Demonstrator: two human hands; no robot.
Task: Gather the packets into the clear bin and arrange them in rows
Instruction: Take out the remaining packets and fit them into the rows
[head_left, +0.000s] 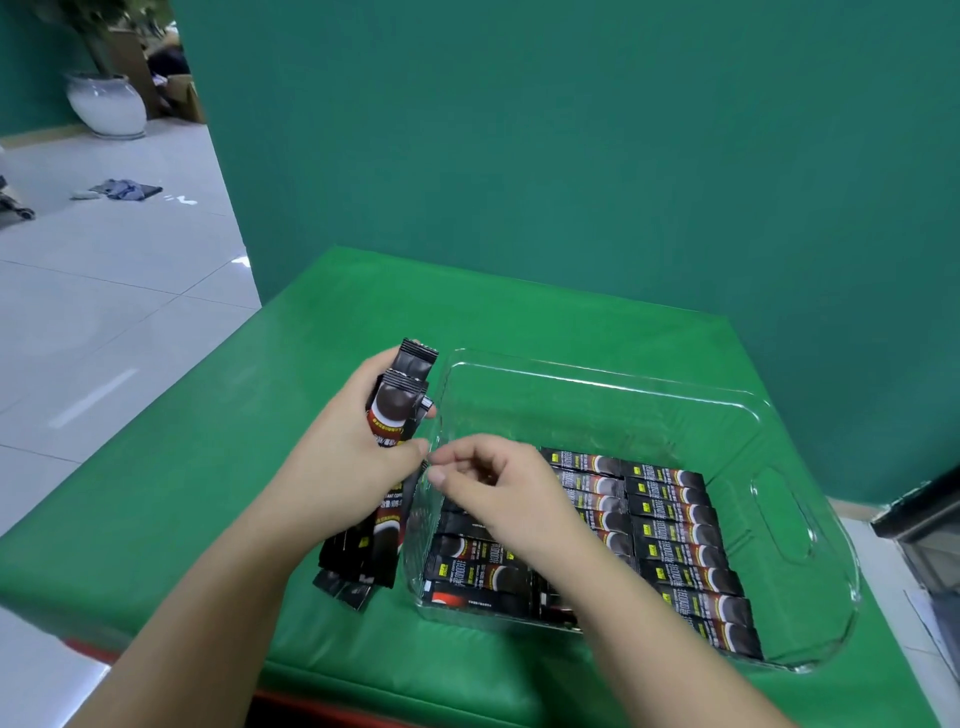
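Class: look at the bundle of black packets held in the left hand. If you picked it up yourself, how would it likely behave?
The bundle of packets is probably light, since the left hand holds several at once. The glossy wrappers look slippery, and the packets sit staggered, so they could slide apart. They stand straight above the grip, so each is likely fairly stiff along its length.

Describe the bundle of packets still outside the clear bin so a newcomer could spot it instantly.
Start at the clear bin on the green table. Just beyond its left wall, the left hand grips a bundle of black coffee packets. Unlike the packets lying flat in rows inside, these stand upright.
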